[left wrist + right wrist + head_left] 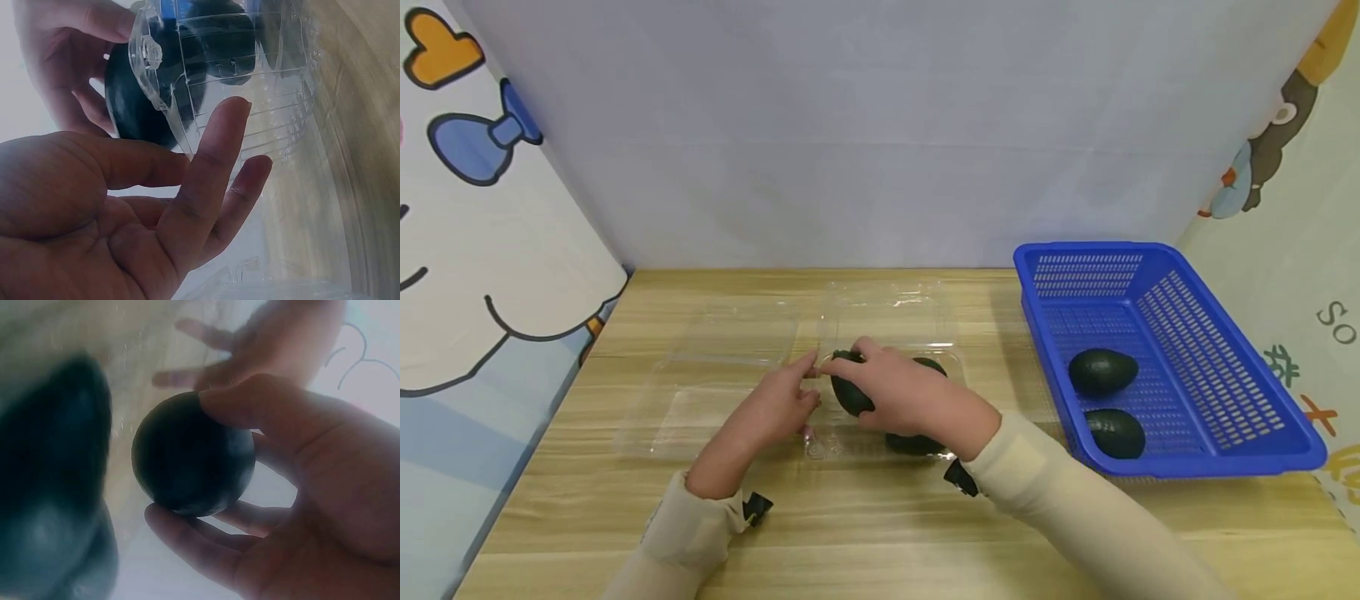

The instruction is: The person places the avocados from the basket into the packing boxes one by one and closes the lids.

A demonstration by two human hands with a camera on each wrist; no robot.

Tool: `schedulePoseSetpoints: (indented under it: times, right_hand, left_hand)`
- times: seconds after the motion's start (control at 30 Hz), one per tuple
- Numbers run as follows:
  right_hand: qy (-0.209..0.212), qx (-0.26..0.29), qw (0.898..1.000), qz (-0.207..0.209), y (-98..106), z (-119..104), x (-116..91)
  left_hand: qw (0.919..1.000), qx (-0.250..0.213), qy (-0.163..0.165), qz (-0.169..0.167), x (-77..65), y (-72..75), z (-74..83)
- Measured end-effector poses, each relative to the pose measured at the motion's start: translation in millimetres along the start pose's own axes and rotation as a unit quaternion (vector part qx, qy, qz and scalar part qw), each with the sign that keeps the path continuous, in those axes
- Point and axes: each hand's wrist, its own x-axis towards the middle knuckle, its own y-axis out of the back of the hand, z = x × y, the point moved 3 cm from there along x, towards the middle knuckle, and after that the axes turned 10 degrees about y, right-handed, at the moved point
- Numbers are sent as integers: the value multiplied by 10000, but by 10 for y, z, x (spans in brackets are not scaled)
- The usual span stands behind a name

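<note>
My right hand (898, 387) grips a dark green avocado (850, 392) over the left half of a clear plastic clamshell box (846, 437). Thumb and fingers wrap its sides in the right wrist view. Two more avocados lie in the box's right half: one at the front (917, 444), one at the back (932, 365), partly hidden by the right hand. At the box's left edge, my left hand (775, 404) reaches in with fingers extended. In the left wrist view, its fingertips (228, 115) are right at the clear side wall, below the held avocado.
The box's lid (887, 312) is folded back towards the wall. To the left lies another clear clamshell box (700, 417), opened out. A blue plastic basket (1093, 248) on the right holds two avocados (1102, 372) along its left side. White cloth hangs behind the wooden table.
</note>
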Motion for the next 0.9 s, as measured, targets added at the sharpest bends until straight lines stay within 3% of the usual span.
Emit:
schedulePoseSetpoints:
  times: [0.43, 0.9]
  right_hand:
    - [98, -2, 9999, -77, -269, -32, 73]
    - [-158, 56, 9997, -181, -373, 45, 114]
  left_hand:
    - [9994, 339, -92, 55, -11, 4, 2]
    - [9999, -71, 79, -110, 7, -14, 2]
